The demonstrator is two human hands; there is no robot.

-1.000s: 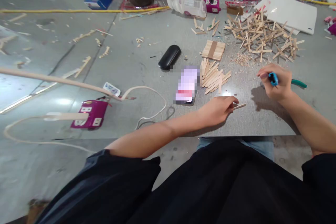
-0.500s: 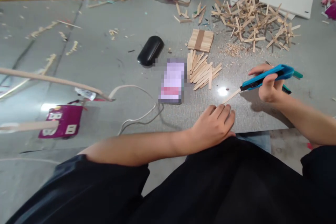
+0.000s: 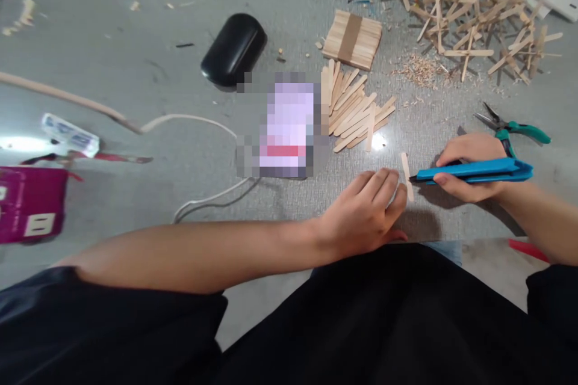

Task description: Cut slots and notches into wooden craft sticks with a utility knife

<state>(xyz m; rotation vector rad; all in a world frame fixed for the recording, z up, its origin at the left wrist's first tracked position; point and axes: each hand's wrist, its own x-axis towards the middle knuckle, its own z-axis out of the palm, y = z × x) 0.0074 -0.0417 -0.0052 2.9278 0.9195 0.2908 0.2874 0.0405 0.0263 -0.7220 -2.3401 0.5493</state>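
Note:
My right hand (image 3: 469, 168) is wrapped around a blue hand tool (image 3: 478, 171) with a narrow black tip. That tip meets the middle of a wooden craft stick (image 3: 407, 175), which lies crosswise to the tool. Close against the stick's left side is my left hand (image 3: 372, 207), palm down with its fingers curled; its fingertips are hidden, so what it holds does not show. Green-handled pliers (image 3: 503, 126) lie with their jaws apart just beyond my right hand. Loose craft sticks (image 3: 354, 114) spread beside the blurred phone (image 3: 289, 123).
A banded bundle of craft sticks (image 3: 352, 39) lies behind the loose ones. At the far right is a heap of crossed sticks (image 3: 469, 9), with wood crumbs (image 3: 419, 69) before it. A black case (image 3: 235, 48), white cable (image 3: 212, 198) and purple power strip (image 3: 40, 204) are on the left.
My view has tilted down and moved closer. The craft stick pointed along the tool from its tip; now it lies across the tip. My right hand has turned the tool nearly level.

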